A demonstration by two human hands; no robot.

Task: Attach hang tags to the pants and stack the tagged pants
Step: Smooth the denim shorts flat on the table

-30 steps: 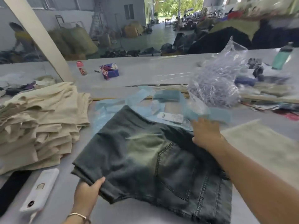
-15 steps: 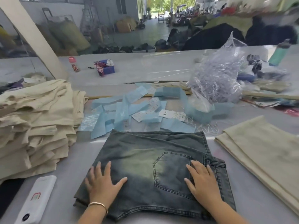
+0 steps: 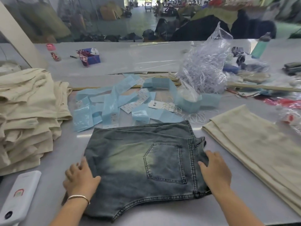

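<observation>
At six o'clock, folded jeans (image 3: 143, 162) lie flat; both hands have slid from on top to the side edges. Left hand (image 3: 79, 178) and right hand (image 3: 215, 172) rest spread, gripping nothing. Tags (image 3: 114, 103) at twelve o'clock; likely tagging next.

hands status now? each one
Left hand: open, fingers at the left edge of the folded jeans.
Right hand: open, flat on their right edge.

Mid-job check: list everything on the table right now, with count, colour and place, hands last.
Folded jeans: one, faded blue, centre front.
Stack of pants: one pile, cream, left.
Folded pants: one, cream, right.
Hang tags: many, light blue and white, behind the jeans.
Bag of strings: one, clear, back right.
Phone: one, white, front left.
Bottle: one, green, far right.
Left hand: at the jeans' left edge.
Right hand: on the waistband side.
</observation>
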